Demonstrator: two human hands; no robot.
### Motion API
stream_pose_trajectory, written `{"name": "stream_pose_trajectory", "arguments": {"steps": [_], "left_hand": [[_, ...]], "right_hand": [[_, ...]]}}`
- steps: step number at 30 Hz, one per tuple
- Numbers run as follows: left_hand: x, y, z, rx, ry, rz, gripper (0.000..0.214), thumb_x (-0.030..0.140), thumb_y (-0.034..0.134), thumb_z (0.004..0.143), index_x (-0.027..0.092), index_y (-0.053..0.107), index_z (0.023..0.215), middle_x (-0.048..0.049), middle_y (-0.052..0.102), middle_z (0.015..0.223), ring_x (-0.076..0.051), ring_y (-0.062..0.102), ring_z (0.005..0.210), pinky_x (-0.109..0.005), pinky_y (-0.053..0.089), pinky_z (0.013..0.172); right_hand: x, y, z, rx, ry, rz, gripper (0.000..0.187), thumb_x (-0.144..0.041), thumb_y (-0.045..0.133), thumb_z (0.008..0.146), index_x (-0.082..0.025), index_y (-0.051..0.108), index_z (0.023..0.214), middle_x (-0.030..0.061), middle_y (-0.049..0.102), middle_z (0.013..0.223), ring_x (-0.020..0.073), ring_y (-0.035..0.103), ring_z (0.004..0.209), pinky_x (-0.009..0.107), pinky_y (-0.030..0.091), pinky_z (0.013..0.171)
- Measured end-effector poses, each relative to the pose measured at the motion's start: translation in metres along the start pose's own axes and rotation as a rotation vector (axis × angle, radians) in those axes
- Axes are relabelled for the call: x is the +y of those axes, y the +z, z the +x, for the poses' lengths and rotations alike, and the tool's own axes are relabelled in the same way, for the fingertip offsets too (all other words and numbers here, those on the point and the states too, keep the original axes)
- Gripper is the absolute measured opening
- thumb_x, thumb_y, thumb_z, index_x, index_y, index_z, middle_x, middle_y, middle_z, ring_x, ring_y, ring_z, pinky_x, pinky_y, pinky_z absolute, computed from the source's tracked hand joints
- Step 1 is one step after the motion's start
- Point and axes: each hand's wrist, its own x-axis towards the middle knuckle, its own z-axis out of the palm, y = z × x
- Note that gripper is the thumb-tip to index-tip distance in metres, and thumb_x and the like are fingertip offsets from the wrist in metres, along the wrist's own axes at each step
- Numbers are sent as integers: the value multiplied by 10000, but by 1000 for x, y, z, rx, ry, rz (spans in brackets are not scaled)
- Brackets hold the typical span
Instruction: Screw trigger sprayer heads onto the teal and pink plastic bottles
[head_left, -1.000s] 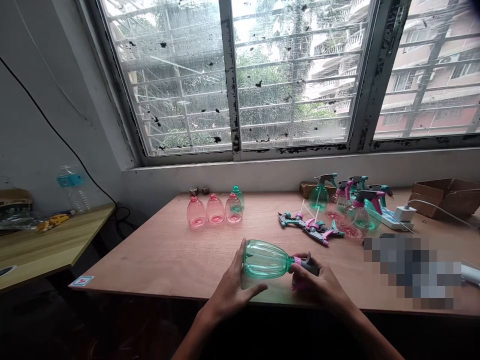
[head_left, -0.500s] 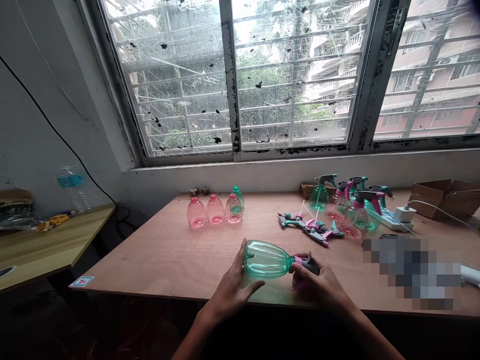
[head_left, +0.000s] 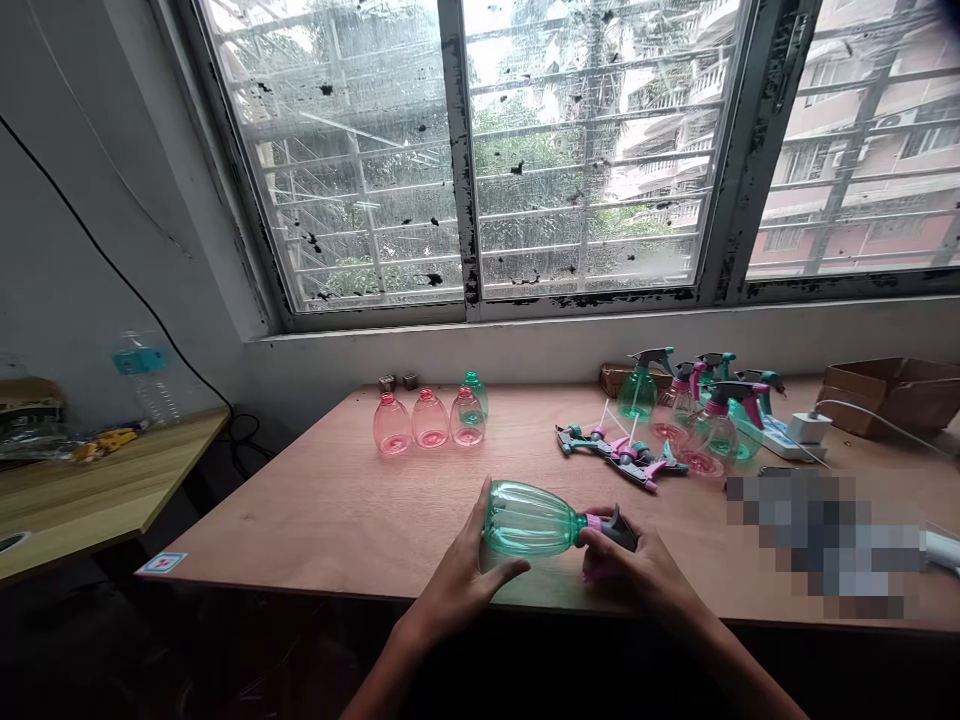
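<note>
A clear green bottle (head_left: pixel 529 519) lies sideways in the air above the table's front edge, its base to the left and its neck to the right. My left hand (head_left: pixel 469 565) is wrapped round the base end, thumb beneath and fingers behind. At the neck, my right hand (head_left: pixel 630 560) grips a pink and dark grey spray head (head_left: pixel 615 527), which meets the bottle's mouth. Whether its thread is tight cannot be seen. Beyond my hands lies a pile of loose spray heads (head_left: pixel 622 455) in pink, teal and grey, some with white tubes upright.
Pink bottles (head_left: pixel 392 425) without heads stand at the back left, a green bottle (head_left: pixel 474 385) behind them. Several assembled spray bottles (head_left: pixel 709 440) cluster at the back right, near a power strip (head_left: pixel 787 440) and a cardboard box (head_left: pixel 889 395). A blurred patch covers the right side.
The green bottle has shifted very slightly left in my hands. Both hands keep their hold, and the other things on the table stay where they were.
</note>
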Motion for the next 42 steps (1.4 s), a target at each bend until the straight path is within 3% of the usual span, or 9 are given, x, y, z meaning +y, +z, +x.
{"name": "stream_pose_trajectory", "arguments": {"steps": [3,7,13,16,22,28,31,36,42], "left_hand": [[2,-1,1,19,-25,-4,1050,395,770,804,272,61,1569,-123,284,1605,-344,281,1466,-504,246,1204],[5,-2,3,20,9,-12,854,418,687,876,246,200,1556,-118,354,1574,-342,317,1449,-484,256,1206],[-3,0,2,8,21,-36,977,352,726,853,322,55,1562,-93,258,1619,-318,282,1471,-494,231,1212],[-4,-1,1,20,-3,-56,1052,365,778,801,291,59,1566,-113,256,1618,-334,283,1467,-504,227,1211],[2,-2,4,29,5,-37,832,411,716,852,238,275,1535,-113,361,1571,-332,318,1450,-472,256,1207],[-2,-1,2,4,-10,-97,1023,351,759,822,314,55,1563,-84,266,1617,-304,325,1451,-467,260,1203],[-1,-2,2,21,-29,-111,1049,362,785,792,272,85,1567,-109,263,1614,-333,291,1462,-486,226,1212],[1,-2,4,16,29,-80,897,371,751,822,254,234,1546,-122,381,1555,-343,331,1439,-489,253,1203],[-5,0,3,27,9,-77,1027,333,752,825,326,35,1561,-105,322,1589,-318,349,1436,-500,264,1191]], "right_hand": [[0,0,-1,-30,-10,-22,437,-468,767,816,-164,587,1072,19,725,663,205,693,596,302,563,596],[-1,1,-1,-30,-17,-40,430,-466,765,816,-165,591,1069,14,720,659,204,688,582,304,566,583],[0,1,1,8,-2,17,447,-487,770,806,-164,584,1052,16,721,644,194,684,575,289,561,589],[0,1,0,-2,-18,2,438,-476,777,802,-165,598,1053,12,717,650,188,680,573,280,558,579],[-3,2,-1,-28,-22,-55,411,-459,763,820,-169,613,1071,6,713,660,189,680,588,278,556,584],[-1,1,1,-3,-28,-55,404,-476,747,829,-165,611,1047,13,717,673,187,678,600,274,548,596],[-1,1,1,-31,-35,-64,400,-459,759,822,-168,615,1055,7,712,675,183,675,601,271,552,588],[-2,1,-1,-31,-9,-47,431,-480,758,815,-167,607,1070,8,710,674,192,677,587,293,571,575],[-5,2,-2,-14,-13,-59,422,-497,753,816,-163,620,1036,25,727,686,202,694,614,293,565,598]]}}
